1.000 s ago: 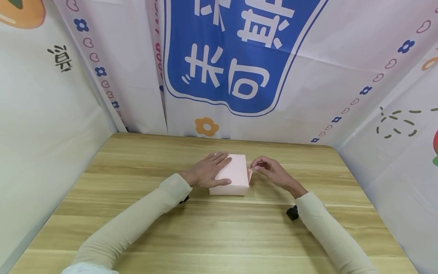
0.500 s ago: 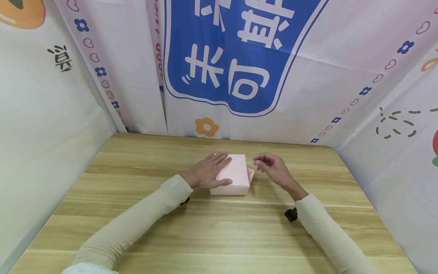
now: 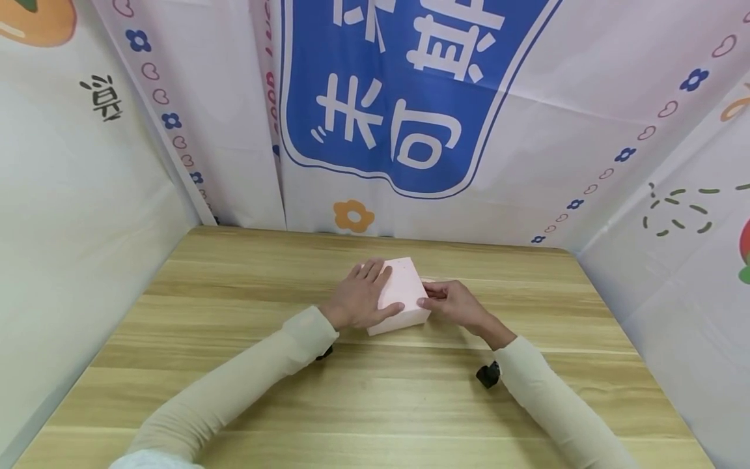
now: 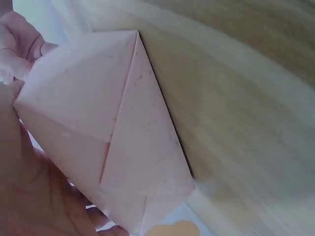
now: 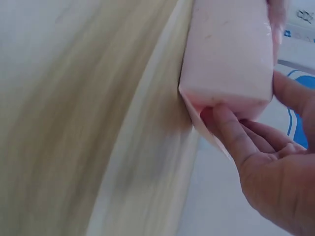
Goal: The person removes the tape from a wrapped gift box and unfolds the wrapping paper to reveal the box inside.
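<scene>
A pale pink paper-wrapped box [image 3: 403,279] lies on the wooden table, turned at an angle. My left hand [image 3: 360,296] rests spread on its top. In the left wrist view, overlapping folded paper [image 4: 78,83] shows at one end of the box, with the left hand [image 4: 44,182] along its upper edge. At the opposite end is my right hand [image 3: 457,305]. The right wrist view shows the right hand [image 5: 275,177] pressing fingertips [image 5: 224,115] against this end, beside a loose triangular paper flap [image 5: 204,128]. One digit touches the top edge; the rearmost fingers are partly hidden.
The wood-grain table [image 3: 363,404] extends around the box. Behind it hangs a white printed cloth [image 3: 498,202] with a blue sign, and similar cloths [image 3: 88,195] stand along both sides. A small black wrist camera [image 3: 488,374] sits below the right cuff.
The right hand has moved left from beside the box to touch its end. The box has turned counterclockwise in the head view, with the left hand still on top.
</scene>
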Demonstrator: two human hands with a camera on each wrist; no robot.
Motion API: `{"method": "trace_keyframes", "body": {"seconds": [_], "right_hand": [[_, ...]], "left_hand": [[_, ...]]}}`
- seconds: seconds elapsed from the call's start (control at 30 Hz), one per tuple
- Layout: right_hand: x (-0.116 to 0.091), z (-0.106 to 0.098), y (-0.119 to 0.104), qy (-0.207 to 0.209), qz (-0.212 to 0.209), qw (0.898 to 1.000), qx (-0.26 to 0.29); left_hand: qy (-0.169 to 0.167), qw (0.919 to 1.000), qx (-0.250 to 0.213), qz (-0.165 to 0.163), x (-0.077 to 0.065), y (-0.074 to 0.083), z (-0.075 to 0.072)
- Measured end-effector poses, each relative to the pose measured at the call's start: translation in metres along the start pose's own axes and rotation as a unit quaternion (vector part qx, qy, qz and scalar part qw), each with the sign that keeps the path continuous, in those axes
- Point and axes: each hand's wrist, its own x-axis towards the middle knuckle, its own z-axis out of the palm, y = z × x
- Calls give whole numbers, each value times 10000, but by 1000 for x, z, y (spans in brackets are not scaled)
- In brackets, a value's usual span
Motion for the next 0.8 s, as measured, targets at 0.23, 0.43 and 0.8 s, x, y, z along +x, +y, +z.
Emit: {"method": "trace_keyframes", "body": {"seconds": [0.23, 0.43, 0.8], "right_hand": [[4, -2, -4, -358, 78, 9990, 249], [10, -7, -2, -885, 27, 9944, 573], [21, -14, -3, -1692, -163, 9815, 878]], "left_hand": [[-663, 9972, -85, 345, -3, -9, -18], [-845, 9904, -288, 1060, -3, -18, -25], [-1105, 9690, -1222, 1842, -8, -32, -30]]}}
